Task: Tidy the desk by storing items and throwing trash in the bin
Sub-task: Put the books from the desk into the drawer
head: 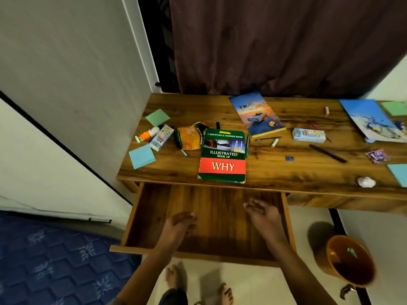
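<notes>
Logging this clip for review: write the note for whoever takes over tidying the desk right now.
Left hand and right hand: both empty, over the open drawer, which holds nothing visible.
On the desk: green book, blue book, two milk cartons, sticky notes, pens, crumpled paper, purple wrapper.
Bin stands on the floor at right.
Done: drawer opened.
Left: all storing and binning.

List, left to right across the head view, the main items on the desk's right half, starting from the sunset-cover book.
Sunset-cover book → milk carton → black pen → crumpled paper ball → purple wrapper.
</notes>
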Available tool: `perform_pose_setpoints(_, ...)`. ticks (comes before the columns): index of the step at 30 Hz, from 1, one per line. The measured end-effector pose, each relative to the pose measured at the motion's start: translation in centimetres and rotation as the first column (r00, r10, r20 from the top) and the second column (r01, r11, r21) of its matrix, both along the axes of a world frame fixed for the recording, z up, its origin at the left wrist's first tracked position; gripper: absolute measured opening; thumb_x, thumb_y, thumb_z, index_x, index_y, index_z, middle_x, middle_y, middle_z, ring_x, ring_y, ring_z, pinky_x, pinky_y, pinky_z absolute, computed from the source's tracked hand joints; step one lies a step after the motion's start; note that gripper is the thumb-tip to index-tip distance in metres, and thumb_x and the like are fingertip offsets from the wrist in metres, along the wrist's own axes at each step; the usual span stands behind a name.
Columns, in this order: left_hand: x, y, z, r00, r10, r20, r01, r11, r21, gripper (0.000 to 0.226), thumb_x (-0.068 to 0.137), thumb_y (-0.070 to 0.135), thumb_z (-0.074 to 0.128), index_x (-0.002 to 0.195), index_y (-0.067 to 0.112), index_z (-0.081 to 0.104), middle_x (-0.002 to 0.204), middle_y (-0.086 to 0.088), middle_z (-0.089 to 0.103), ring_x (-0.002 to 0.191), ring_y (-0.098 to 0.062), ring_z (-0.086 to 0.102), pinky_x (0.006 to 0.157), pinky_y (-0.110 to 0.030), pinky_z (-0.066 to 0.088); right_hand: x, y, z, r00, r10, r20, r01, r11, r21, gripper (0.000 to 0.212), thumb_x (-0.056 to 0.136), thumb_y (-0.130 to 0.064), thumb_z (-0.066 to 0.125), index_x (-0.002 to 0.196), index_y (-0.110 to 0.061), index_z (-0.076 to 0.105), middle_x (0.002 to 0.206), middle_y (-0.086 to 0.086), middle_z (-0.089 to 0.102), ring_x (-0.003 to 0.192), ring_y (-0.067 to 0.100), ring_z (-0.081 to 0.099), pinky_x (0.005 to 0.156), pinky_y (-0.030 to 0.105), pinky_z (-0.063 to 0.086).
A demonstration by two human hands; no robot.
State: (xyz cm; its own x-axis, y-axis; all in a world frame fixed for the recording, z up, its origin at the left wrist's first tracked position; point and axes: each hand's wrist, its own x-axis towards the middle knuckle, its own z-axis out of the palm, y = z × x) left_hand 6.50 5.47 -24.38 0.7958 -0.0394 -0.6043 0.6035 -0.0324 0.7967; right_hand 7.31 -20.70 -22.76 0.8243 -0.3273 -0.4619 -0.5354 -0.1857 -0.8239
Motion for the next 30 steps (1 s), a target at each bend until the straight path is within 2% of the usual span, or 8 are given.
perform_pose_setpoints(4,8.0,-1.3,-0.7,0.989,-0.012,0.148,-0.011,0.989,0.149,0.011,0.098,0.026,0.068,0.105,0.026,0.077,0.105,-0.002,0.077,0.085,-0.014,0.066,0.066,-0.02,0.053,7.4,-0.5,-0.7,0.999,0.043,-0.013,-0.045,0.987,-0.157,0.044,0.094,-0.034,0.071,0.134,-0.018,0.063,0.128,0.002,0.069,0.109,0.014,0.061,0.067,0.017,0.04)
perform_pose_setpoints(7,14.5,-2.5,-1.6,0.979,-0.053,0.195,0.001,0.967,0.256,0.021,0.098,0.029,0.067,0.118,0.024,0.071,0.11,0.002,0.074,0.089,-0.01,0.066,0.078,-0.03,0.058,11.7,-0.6,-1.9,0.995,0.072,-0.074,-0.088,0.965,-0.246,0.049,0.094,-0.038,0.069,0.137,-0.017,0.061,0.128,0.006,0.068,0.102,0.018,0.062,0.057,0.013,0.036)
perform_pose_setpoints(11,20.8,-3.9,-2.6,0.989,-0.046,0.142,-0.008,0.935,0.356,0.013,0.1,0.024,0.057,0.11,0.017,0.061,0.107,-0.011,0.07,0.082,-0.021,0.064,0.066,-0.032,0.051,16.0,-0.5,-3.2,0.991,0.029,-0.129,-0.06,0.968,-0.245,0.063,0.09,-0.055,0.068,0.139,-0.018,0.057,0.134,0.007,0.063,0.111,0.024,0.063,0.085,0.026,0.051)
perform_pose_setpoints(14,23.6,-4.4,-4.0,0.997,0.049,0.066,-0.07,0.933,0.354,0.023,0.1,0.032,0.054,0.105,0.011,0.063,0.105,-0.011,0.069,0.089,-0.025,0.064,0.072,-0.034,0.052,18.4,-0.3,-3.8,0.985,-0.075,-0.154,0.032,0.964,-0.265,0.055,0.095,-0.047,0.065,0.136,-0.01,0.058,0.133,0.01,0.061,0.12,0.032,0.061,0.086,0.029,0.046)
perform_pose_setpoints(17,25.4,-4.6,-5.4,0.984,0.18,-0.01,-0.17,0.942,0.288,0.029,0.1,0.035,0.052,0.11,0.011,0.065,0.105,-0.008,0.072,0.093,-0.025,0.069,0.073,-0.034,0.056,20.0,-0.4,-5.0,0.982,-0.148,-0.117,0.137,0.986,-0.094,0.021,0.095,-0.042,0.068,0.104,-0.024,0.066,0.115,0.011,0.072,0.101,0.03,0.069,0.091,0.042,0.058)
perform_pose_setpoints(20,26.5,-4.5,-6.3,0.979,0.2,-0.049,-0.174,0.93,0.325,0.022,0.1,0.032,0.058,0.104,0.012,0.066,0.097,-0.006,0.071,0.084,-0.02,0.068,0.069,-0.032,0.057,21.1,-1.1,-7.3,0.951,-0.268,-0.152,0.268,0.963,-0.024,0.021,0.092,-0.043,0.07,0.086,-0.024,0.064,0.1,0.007,0.074,0.094,0.029,0.072,0.09,0.051,0.06)
perform_pose_setpoints(26,25.5,-5.0,-6.7,0.992,0.116,0.043,-0.123,0.921,0.37,0.024,0.097,0.034,0.068,0.113,0.016,0.068,0.106,0.0,0.068,0.095,-0.018,0.065,0.081,-0.035,0.061,20.7,-0.6,-7.3,0.934,-0.348,-0.077,0.353,0.933,0.069,0.009,0.1,-0.025,0.063,0.096,-0.018,0.068,0.089,0.006,0.072,0.078,0.025,0.068,0.066,0.032,0.055)
perform_pose_setpoints(30,24.1,-4.3,-6.4,0.993,0.103,0.052,-0.113,0.96,0.254,0.025,0.098,0.03,0.067,0.121,0.02,0.068,0.121,-0.003,0.07,0.109,-0.019,0.067,0.088,-0.041,0.062,18.9,-0.9,-6.1,0.948,-0.316,-0.043,0.315,0.907,0.278,0.013,0.102,-0.028,0.059,0.106,-0.018,0.067,0.102,0.013,0.074,0.091,0.031,0.073,0.075,0.047,0.061)
